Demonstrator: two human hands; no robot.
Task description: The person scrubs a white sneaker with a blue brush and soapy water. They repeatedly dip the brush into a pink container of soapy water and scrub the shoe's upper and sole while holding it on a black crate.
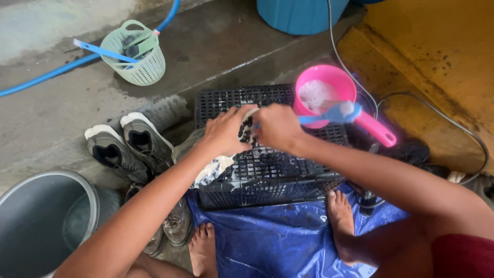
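Black plastic crate (pixel 267 175), upside down on the concrete, is the work surface I see here. L hand (pixel 224 131) is clamped around a dark shoe (pixel 246 128) w/ a pale sole edge, pressing it onto the crate top. R hand (pixel 278 126) is closed on the handle of a blue brush (pixel 332 113); the brush head sticks out to the right, over a pink dipper (pixel 329 92) w/ suds inside, which sits on the far right corner of the crate. A whitish wet cloth or shoe part (pixel 213 170) hangs off the crate's left edge, below the L wrist; can't tell which.

Left of the crate: a pair of grey sneakers (pixel 128 146) side by side on the floor, another worn shoe (pixel 177 224) nearer the feet. Grey metal basin (pixel 43 221) at bottom left. Pale green basket (pixel 136 54) w/ brushes in it farther back, a blue hose (pixel 51 72) running behind it. Blue tarp (pixel 272 237) under both bare feet. Blue tub (pixel 301 15) at the top.
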